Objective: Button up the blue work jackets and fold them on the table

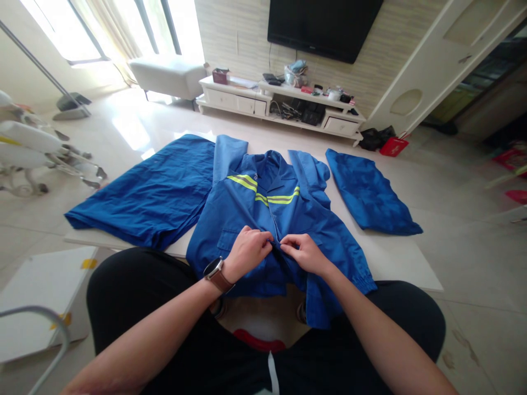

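Head view: left of the jacket (239, 211) we see a box (37, 280), contents hidden, then a garment (152, 189); with the jacket spread on the table (399, 263), our left hand (249, 249) and right hand (303, 252) each pinch its lower front, apparently at the step of closing it, which likely calls for level edges next. Beyond the jacket, a cabinet (219, 99) holds cables (289, 112) beneath a clear bag (293, 79); right of the jacket lie a cloth (370, 192) and, farther off, a red bag (394, 146), contents unseen.
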Tool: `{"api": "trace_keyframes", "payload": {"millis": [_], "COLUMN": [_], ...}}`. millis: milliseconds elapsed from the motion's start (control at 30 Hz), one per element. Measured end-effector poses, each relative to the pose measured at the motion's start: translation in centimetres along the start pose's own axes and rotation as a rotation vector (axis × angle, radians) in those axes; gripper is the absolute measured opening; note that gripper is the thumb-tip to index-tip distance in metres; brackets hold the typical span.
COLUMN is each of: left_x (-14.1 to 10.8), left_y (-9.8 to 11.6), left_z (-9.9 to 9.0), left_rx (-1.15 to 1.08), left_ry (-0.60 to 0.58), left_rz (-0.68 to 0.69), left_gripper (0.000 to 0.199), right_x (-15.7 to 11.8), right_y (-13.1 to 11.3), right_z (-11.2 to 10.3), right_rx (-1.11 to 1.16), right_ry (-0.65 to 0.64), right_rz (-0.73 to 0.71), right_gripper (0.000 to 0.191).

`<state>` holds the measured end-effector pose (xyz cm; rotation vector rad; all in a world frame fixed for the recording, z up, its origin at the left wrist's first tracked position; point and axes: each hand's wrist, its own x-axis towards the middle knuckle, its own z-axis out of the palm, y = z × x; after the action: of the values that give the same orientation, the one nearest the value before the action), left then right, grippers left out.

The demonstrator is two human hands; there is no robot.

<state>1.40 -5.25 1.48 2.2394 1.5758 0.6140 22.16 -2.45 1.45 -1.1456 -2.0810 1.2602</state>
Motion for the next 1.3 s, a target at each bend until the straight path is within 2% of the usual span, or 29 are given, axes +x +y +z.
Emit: {"api": "trace_keyframes", "payload": {"millis": [167,300,400,500,700,933,1033,1167,1300], "left_x": [-0.1,-0.3,-0.3,-0.4,-0.1,0.0,0.1,0.2,0.3], "left_y": [-0.4,-0.6,-0.7,-0.7,-0.2,0.6,0.6,0.3,0.1], "left_z": [0.1,0.7,1.1,1.3,1.3,0.5,0.5,0.7,0.9], "left_rx": [-0.004,0.024,0.038,0.033,-0.01,-0.067,-0.103,-0.24,-0.384], "left_ry": [0.005,-0.027,-0.044,-0.061,-0.017,-0.003,-0.022,-0.059,-0.096], "left_rz": [0.08,0.146,0.165,0.163,0.116,0.097,0.069,-0.007,-0.051], "left_gripper": [0.006,0.011,0.014,0.016,0.021,0.023,0.02,0.015,0.013], "right_x": [-0.2,-0.2,-0.2,-0.4,-0.9,-0.8,-0.7,-0.7,-0.9], "right_y": [0.5,0.8,0.6,0.1,-1.3,-2.2,-2.4,-2.3,-1.8], "right_z": [0.7,0.8,0.9,1.0,0.5,-1.2,-1.4,-1.0,-0.1], "right_rx": [-0.003,0.0,-0.08,-0.159,-0.16,-0.113,-0.231,-0.504,-0.593], "right_ry": [0.047,0.053,0.057,0.057,-0.002,-0.079,-0.052,0.06,0.119], "right_rz": [0.023,0.073,0.066,0.028,-0.035,-0.004,0.014,0.057,0.106], "right_gripper": [0.025,0.023,0.016,0.01,0.013,0.015,0.014,0.017,0.02]}}
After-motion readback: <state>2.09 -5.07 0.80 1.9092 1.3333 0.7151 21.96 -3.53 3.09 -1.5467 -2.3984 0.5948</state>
